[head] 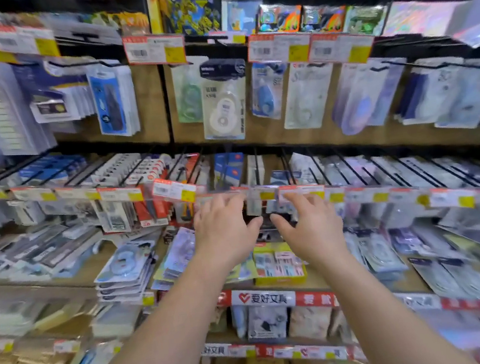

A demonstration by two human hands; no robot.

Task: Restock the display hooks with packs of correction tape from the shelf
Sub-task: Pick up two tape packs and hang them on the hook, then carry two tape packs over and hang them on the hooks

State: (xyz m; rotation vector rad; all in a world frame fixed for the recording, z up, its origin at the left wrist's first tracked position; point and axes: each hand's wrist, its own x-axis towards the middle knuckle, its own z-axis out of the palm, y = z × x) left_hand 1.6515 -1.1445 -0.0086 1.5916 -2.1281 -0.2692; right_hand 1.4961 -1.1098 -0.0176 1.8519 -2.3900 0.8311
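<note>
The big shelf (258, 145) is full of hanging packs. Correction tape packs (223, 101) hang on hooks (288, 161) above my hands, and more lie in a pile (122, 272) low on my left. My left hand (223, 229) and right hand (308, 221) reach out side by side, fingers spread loose, holding nothing.

Glossy plastic packs on black metal hooks against matt wood

The correction tape packs (220, 102) are clear, shiny plastic blisters over printed card; the display hooks (352, 164) look like thin black-coated metal wire. The back panel (149, 102) is matt, wood-look board, and the price tags (154, 50) are paper behind glossy plastic holders.
</note>
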